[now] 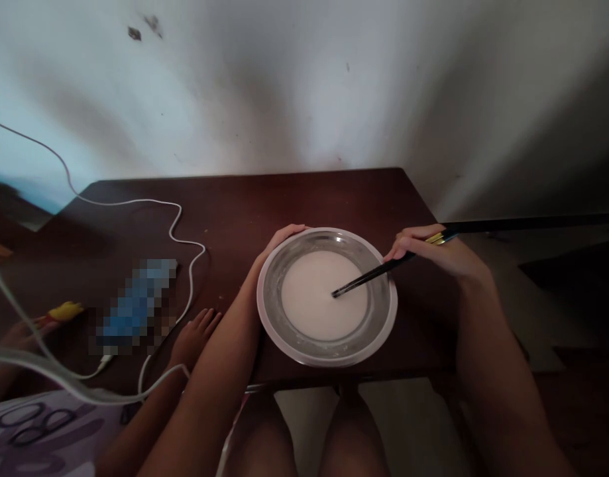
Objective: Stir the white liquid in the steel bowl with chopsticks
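A round metal bowl [273, 311] sits near the front edge of the dark table, with a pool of smooth white batter-like liquid [319, 305] in its bottom. My left hand [278, 240] curls around the bowl's far left side; most of its fingers are hidden behind the rim. Closed around a pair of black chopsticks [378, 271] with gold bands is my right hand [426, 248], at the bowl's right rim. The chopsticks slant down to the left, their tips in the liquid near its middle. White smears cling to the bowl's inner wall.
Another person's hand [197, 334] rests on the table [294, 195] beside my left forearm. A blurred-out blue device [135, 305] lies at left, joined to a white cable [191, 278]. A yellow object [65, 311] is at far left. The wall [264, 86] stands behind.
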The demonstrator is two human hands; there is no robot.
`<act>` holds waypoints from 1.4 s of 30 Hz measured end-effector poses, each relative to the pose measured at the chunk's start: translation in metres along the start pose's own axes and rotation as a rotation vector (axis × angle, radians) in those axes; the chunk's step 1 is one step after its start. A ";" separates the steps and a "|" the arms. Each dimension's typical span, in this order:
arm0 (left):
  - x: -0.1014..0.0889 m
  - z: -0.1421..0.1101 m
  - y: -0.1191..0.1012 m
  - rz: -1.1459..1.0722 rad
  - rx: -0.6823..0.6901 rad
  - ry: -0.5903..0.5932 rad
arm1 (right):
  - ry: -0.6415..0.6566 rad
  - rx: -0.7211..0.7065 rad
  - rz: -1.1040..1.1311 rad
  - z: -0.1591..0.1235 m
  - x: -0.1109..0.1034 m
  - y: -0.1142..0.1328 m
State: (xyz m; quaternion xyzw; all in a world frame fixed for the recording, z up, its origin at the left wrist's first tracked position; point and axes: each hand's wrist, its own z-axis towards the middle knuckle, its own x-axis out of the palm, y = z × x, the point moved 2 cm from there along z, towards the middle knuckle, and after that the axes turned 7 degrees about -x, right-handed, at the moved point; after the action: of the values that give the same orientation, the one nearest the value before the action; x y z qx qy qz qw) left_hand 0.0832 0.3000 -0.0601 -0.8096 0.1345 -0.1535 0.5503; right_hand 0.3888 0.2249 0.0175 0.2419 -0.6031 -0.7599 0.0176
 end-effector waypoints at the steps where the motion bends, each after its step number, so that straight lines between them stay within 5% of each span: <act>1: 0.000 0.000 0.000 -0.006 -0.001 0.001 | 0.057 -0.005 -0.003 0.001 0.003 0.001; 8: 0.001 -0.001 -0.001 -0.003 0.006 0.013 | -0.082 -0.001 -0.034 0.001 0.000 -0.001; 12: 0.001 0.000 -0.002 0.007 0.010 0.000 | 0.061 -0.012 0.007 0.002 0.006 0.000; 18: 0.001 -0.001 0.000 -0.023 -0.011 0.006 | -0.056 -0.011 -0.008 0.001 0.002 0.002; 23: -0.001 0.000 0.001 -0.024 -0.024 -0.042 | 0.097 -0.042 -0.005 0.003 0.009 0.002; 29: 0.003 0.000 0.001 -0.062 -0.047 -0.005 | -0.076 -0.010 -0.057 0.000 -0.002 -0.001; 34: 0.006 0.000 0.000 -0.074 -0.060 0.006 | 0.095 -0.028 -0.017 0.002 0.006 0.001; 42: 0.006 -0.004 0.001 -0.062 -0.032 0.026 | -0.010 -0.002 -0.048 0.000 0.000 0.002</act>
State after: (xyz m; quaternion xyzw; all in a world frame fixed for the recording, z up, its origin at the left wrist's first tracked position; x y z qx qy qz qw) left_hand 0.0874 0.2938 -0.0587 -0.8201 0.1191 -0.1790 0.5303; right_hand 0.3880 0.2247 0.0193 0.2525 -0.5964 -0.7619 -0.0033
